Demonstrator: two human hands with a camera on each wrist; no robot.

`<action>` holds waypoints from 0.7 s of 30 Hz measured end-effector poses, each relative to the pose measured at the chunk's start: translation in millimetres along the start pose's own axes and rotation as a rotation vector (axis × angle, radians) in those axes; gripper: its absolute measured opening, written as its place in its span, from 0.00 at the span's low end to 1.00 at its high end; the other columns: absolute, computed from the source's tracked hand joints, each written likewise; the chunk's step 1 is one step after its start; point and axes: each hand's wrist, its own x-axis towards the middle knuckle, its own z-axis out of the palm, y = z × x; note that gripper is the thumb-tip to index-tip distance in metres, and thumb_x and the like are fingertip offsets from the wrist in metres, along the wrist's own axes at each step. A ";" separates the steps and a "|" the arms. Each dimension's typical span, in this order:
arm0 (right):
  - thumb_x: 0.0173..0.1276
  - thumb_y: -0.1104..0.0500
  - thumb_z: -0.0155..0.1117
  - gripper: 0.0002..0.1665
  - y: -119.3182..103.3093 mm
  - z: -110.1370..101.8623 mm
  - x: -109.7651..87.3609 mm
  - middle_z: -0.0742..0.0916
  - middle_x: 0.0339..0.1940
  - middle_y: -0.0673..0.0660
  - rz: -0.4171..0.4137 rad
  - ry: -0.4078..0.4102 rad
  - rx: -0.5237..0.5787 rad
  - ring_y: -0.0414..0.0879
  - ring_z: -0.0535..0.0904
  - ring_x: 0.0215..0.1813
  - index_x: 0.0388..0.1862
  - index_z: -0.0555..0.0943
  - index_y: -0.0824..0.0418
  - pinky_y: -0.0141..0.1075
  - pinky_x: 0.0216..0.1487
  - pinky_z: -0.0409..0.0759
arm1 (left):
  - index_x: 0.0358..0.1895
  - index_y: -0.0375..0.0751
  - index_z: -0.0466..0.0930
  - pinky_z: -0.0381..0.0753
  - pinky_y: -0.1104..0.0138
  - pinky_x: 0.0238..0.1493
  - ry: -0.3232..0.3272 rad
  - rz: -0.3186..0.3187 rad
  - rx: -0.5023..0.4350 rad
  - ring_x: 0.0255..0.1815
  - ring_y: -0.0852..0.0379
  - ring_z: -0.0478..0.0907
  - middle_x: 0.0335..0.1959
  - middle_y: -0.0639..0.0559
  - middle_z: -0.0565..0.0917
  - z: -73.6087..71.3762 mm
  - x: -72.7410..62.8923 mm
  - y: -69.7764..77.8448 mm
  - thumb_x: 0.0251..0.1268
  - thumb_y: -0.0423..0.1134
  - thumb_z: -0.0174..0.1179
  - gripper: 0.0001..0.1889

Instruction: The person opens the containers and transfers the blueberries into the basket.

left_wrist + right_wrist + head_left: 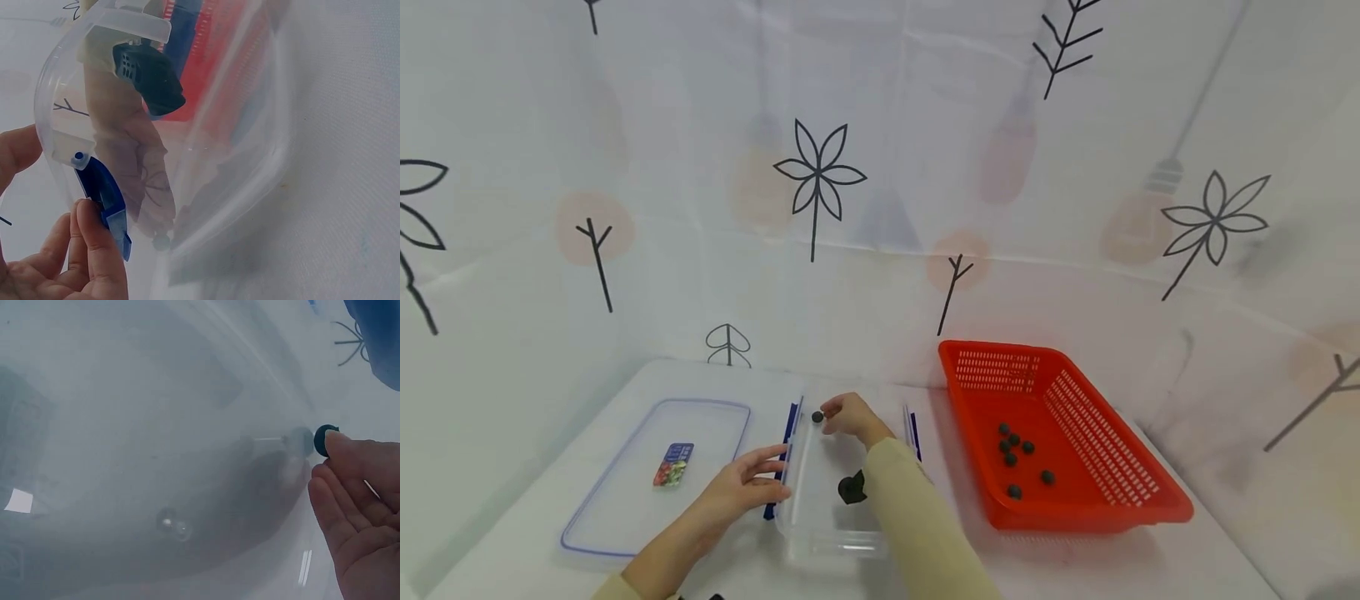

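My right hand (847, 414) reaches over the far left corner of a clear plastic box (848, 546). Thumb and fingers pinch a small dark green ball (324, 440) there, and its reflection shows on the plastic. My left hand (745, 487) touches the box's left side from outside. In the left wrist view, fingertips lie against a blue latch (103, 187) while another digit meets the rim above. A dark green piece with a slotted face (147, 78) lies in the box, partly hidden by the right sleeve in the head view.
A red basket (1067, 362) with several dark balls (1011, 459) stands on the right. To the left lies a clear lid with a blue edge (617, 500), bearing a colourful label (673, 464). A patterned white cloth (880, 208) hangs behind the white table (497, 533).
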 end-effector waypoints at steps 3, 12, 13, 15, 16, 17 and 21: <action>0.51 0.73 0.68 0.23 0.4 0.8 0.2 0.84 0.42 0.57 -0.002 -0.037 -0.012 0.46 0.77 0.44 0.49 0.80 0.68 0.38 0.49 0.77 | 0.66 0.39 0.64 0.70 0.48 0.55 -0.005 0.006 -0.003 0.49 0.50 0.74 0.57 0.40 0.72 0.5 0.2 1.1 0.53 0.38 0.68 0.35; 0.52 0.71 0.69 0.17 0.7 9.3 -0.9 0.83 0.30 0.53 -0.003 -0.075 -0.028 0.43 0.75 0.32 0.43 0.83 0.66 0.35 0.39 0.77 | 0.65 0.40 0.66 0.72 0.48 0.52 0.046 -0.013 0.014 0.47 0.51 0.75 0.55 0.42 0.74 1.9 0.6 -0.4 0.52 0.37 0.69 0.35; 0.52 0.71 0.68 0.15 0.6 9.7 -1.4 0.83 0.29 0.52 -0.003 -0.076 -0.036 0.42 0.75 0.31 0.41 0.83 0.65 0.34 0.38 0.77 | 0.65 0.40 0.66 0.72 0.48 0.52 0.046 -0.011 0.014 0.47 0.51 0.75 0.55 0.42 0.74 2.2 0.8 -0.4 0.52 0.37 0.69 0.35; 0.52 0.72 0.68 0.12 -0.3 9.8 -3.0 0.83 0.28 0.52 -0.016 -0.094 -0.056 0.41 0.74 0.30 0.38 0.84 0.66 0.33 0.36 0.77 | 0.65 0.40 0.66 0.72 0.48 0.53 0.045 -0.011 0.013 0.48 0.51 0.75 0.55 0.42 0.74 2.7 1.0 -0.3 0.52 0.36 0.69 0.34; 0.52 0.72 0.67 0.11 -1.4 10.1 -4.1 0.83 0.27 0.52 -0.022 -0.107 -0.061 0.41 0.74 0.29 0.37 0.84 0.66 0.32 0.36 0.77 | 0.65 0.40 0.67 0.72 0.49 0.53 0.045 -0.010 0.014 0.48 0.51 0.75 0.55 0.43 0.74 2.6 1.2 -0.4 0.52 0.37 0.69 0.34; 0.52 0.72 0.67 0.11 -2.7 10.3 -5.4 0.83 0.26 0.52 -0.030 -0.121 -0.067 0.40 0.74 0.28 0.36 0.84 0.66 0.31 0.35 0.77 | 0.65 0.40 0.67 0.72 0.49 0.53 0.046 -0.013 0.013 0.48 0.51 0.75 0.55 0.43 0.74 2.6 1.1 -0.4 0.52 0.36 0.69 0.34; 0.51 0.72 0.68 0.10 -7.1 10.4 -9.9 0.83 0.25 0.52 -0.036 -0.151 -0.065 0.40 0.75 0.27 0.35 0.85 0.67 0.31 0.33 0.77 | 0.65 0.41 0.67 0.72 0.49 0.53 0.048 -0.020 0.014 0.47 0.51 0.75 0.55 0.43 0.74 2.8 1.6 -0.8 0.52 0.37 0.69 0.34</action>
